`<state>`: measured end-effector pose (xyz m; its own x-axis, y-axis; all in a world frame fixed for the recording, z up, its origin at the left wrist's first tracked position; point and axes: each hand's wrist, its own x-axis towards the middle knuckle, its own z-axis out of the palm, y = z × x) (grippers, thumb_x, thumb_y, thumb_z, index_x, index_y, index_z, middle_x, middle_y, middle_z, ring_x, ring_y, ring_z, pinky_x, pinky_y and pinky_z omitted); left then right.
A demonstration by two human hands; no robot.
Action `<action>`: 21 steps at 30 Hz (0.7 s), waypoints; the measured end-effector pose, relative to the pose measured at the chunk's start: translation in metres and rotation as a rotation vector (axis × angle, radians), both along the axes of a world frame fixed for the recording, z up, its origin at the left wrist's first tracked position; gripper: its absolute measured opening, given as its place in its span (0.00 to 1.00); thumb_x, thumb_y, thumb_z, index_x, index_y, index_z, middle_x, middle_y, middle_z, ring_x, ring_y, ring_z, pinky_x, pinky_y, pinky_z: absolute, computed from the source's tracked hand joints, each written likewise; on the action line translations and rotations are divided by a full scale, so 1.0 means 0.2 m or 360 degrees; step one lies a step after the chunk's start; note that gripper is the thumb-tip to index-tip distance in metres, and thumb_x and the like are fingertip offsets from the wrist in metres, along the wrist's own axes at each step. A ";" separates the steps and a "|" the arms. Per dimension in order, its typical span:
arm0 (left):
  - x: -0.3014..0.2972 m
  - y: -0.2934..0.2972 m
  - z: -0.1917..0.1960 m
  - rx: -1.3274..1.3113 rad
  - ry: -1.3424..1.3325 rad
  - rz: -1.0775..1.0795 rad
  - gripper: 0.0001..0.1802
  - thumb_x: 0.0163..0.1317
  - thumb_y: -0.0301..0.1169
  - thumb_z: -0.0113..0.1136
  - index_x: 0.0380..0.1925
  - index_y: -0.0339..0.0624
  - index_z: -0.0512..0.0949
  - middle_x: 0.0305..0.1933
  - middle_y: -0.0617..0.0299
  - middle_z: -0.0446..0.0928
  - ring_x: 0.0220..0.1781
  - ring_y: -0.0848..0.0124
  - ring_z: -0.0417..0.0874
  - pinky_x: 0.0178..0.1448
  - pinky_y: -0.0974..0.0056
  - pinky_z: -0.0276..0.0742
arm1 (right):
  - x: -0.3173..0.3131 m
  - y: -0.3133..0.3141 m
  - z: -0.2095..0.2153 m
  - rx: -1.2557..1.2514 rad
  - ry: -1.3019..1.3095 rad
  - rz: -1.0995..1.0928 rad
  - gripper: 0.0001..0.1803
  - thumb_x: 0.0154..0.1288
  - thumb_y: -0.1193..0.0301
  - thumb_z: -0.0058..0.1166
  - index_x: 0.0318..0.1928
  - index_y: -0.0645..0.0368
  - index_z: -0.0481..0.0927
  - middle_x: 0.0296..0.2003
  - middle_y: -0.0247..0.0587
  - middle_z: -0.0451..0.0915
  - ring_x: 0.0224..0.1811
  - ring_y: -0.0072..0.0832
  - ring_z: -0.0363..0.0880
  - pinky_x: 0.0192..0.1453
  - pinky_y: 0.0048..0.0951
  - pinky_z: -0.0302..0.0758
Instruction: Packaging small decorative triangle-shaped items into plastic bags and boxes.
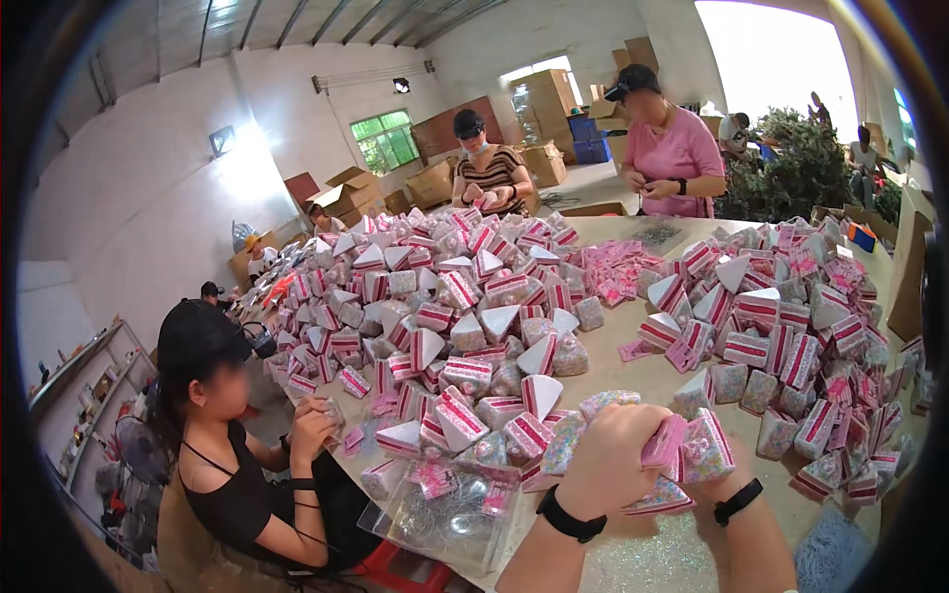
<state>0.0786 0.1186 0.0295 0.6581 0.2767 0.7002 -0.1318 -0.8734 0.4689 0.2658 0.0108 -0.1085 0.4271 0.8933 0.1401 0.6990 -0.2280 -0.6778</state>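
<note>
My left hand (615, 455) is closed, its fingers bent around a small pink card (664, 442). Beside it, my right hand (727, 484) is closed on a cake-slice ornament (709, 447), a glittery wedge with pink and white layers; the wedge hides most of its fingers. A second glittery slice (658, 497) shows just under my hands, and I cannot tell which hand, if either, touches it. To the left of my left hand, a speckled slice (564, 440) lies at the edge of the pile.
A large pile of cake-slice ornaments (460, 296) covers the table (623, 381); another pile (791, 326) lies right. A clear tray (445, 519) holds thin silvery strands. Pale strings (835, 549) bunch at lower right. A co-worker (247, 445) sits left; two others (672, 148) work across.
</note>
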 end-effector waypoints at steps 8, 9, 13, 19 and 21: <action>-0.01 -0.01 0.01 -0.0017 -0.0006 0.0030 0.16 0.41 0.22 0.58 0.35 0.38 0.76 0.31 0.50 0.77 0.36 0.48 0.77 0.43 0.54 0.71 | -0.08 0.01 0.08 0.0340 -0.0031 0.0153 0.19 0.61 0.59 0.54 0.51 0.52 0.77 0.48 0.39 0.79 0.51 0.32 0.78 0.54 0.29 0.75; -0.01 -0.01 0.02 -0.0003 -0.0001 0.0034 0.15 0.42 0.22 0.58 0.35 0.38 0.76 0.31 0.50 0.77 0.36 0.48 0.77 0.43 0.54 0.71 | -0.07 0.04 0.03 0.0431 0.0200 0.0178 0.23 0.59 0.54 0.55 0.52 0.49 0.77 0.48 0.39 0.79 0.51 0.33 0.78 0.55 0.30 0.75; -0.02 -0.01 0.01 0.0000 0.0051 0.0089 0.15 0.43 0.23 0.59 0.35 0.37 0.77 0.33 0.50 0.78 0.37 0.49 0.77 0.44 0.54 0.72 | -0.14 0.04 0.17 -0.0131 -0.0614 0.0065 0.26 0.56 0.45 0.54 0.53 0.42 0.76 0.47 0.36 0.79 0.50 0.35 0.78 0.55 0.32 0.75; 0.01 -0.03 0.01 0.0043 -0.0033 0.0164 0.13 0.46 0.26 0.60 0.35 0.39 0.78 0.34 0.50 0.79 0.38 0.49 0.78 0.44 0.52 0.72 | 0.08 0.04 -0.20 0.0580 0.0155 0.0004 0.20 0.59 0.53 0.54 0.48 0.48 0.79 0.43 0.42 0.81 0.45 0.41 0.80 0.49 0.35 0.76; -0.02 -0.01 0.00 -0.0023 -0.0011 0.0241 0.13 0.46 0.26 0.62 0.35 0.39 0.78 0.34 0.49 0.79 0.39 0.48 0.78 0.45 0.52 0.73 | 0.10 -0.04 -0.06 0.0353 -0.0378 -0.0320 0.18 0.57 0.57 0.56 0.45 0.53 0.80 0.38 0.46 0.82 0.41 0.45 0.81 0.45 0.38 0.77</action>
<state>0.0742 0.1158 0.0300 0.6031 0.3825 0.6999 -0.0024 -0.8767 0.4811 0.2855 0.0033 -0.1201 0.5231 0.7318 0.4368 0.7988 -0.2423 -0.5507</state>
